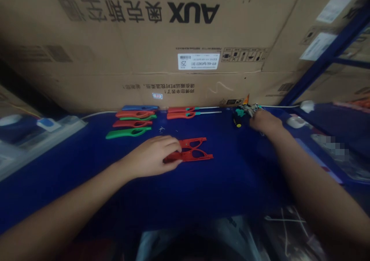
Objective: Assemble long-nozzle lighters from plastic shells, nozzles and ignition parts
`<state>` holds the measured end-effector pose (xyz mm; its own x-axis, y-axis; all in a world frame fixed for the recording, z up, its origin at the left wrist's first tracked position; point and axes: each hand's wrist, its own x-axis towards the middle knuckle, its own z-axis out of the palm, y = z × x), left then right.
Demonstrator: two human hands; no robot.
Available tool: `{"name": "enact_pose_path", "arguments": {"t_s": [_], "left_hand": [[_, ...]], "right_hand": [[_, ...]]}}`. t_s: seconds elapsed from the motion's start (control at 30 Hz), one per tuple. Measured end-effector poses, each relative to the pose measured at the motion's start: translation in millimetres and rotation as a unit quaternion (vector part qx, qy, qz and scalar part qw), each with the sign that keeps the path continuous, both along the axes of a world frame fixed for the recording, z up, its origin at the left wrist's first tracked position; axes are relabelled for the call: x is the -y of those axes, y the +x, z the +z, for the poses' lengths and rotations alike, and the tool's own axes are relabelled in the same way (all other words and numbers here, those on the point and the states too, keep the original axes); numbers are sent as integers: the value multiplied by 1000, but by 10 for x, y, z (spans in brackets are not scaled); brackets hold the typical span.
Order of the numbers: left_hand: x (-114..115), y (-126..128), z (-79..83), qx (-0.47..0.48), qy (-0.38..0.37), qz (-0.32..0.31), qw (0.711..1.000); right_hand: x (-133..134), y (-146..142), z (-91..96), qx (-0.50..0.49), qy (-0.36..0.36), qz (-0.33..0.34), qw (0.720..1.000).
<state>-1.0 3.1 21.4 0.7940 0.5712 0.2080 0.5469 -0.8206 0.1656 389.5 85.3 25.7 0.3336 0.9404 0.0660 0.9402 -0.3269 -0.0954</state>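
My left hand (pixel 157 156) is in the middle of the blue table, its fingers curled around the grip end of a red lighter casing half (pixel 196 155). Touching it, a second red casing half (pixel 193 142) lies just behind, its trigger loop also pointing right. At the back right, my right hand (pixel 265 121) reaches into a small pile of lighter parts (pixel 245 110) with teal and metallic bits. Its fingertips are closed down among these parts and mostly hidden, so what they pinch does not show. A black and yellow screwdriver handle (pixel 237 121) is beside the pile.
Several blue, red and green lighter casings (pixel 130 132) lie back left. Right of them are two red lighters (pixel 181 115) with metal rods. A large cardboard sheet (pixel 130 61) walls off the back. A clear plastic bin (pixel 43 145) stands left; plastic bags (pixel 343 157) lie right.
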Motion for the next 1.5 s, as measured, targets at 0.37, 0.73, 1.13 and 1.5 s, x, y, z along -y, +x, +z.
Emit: {"name": "enact_pose_path", "arguments": {"t_s": [0.37, 0.73, 1.13, 1.5], "left_hand": [[-13, -81, 57, -31, -53, 30, 998], [79, -150, 226, -39, -142, 78, 986], [244, 31, 326, 170, 116, 167, 964], [311, 160, 185, 203, 119, 24, 972]], "right_hand": [[76, -204, 150, -198, 140, 103, 965], [585, -898, 32, -433, 23, 439, 787], [902, -1175, -39, -326, 103, 510, 789], [984, -1258, -136, -288, 141, 558, 766]]}}
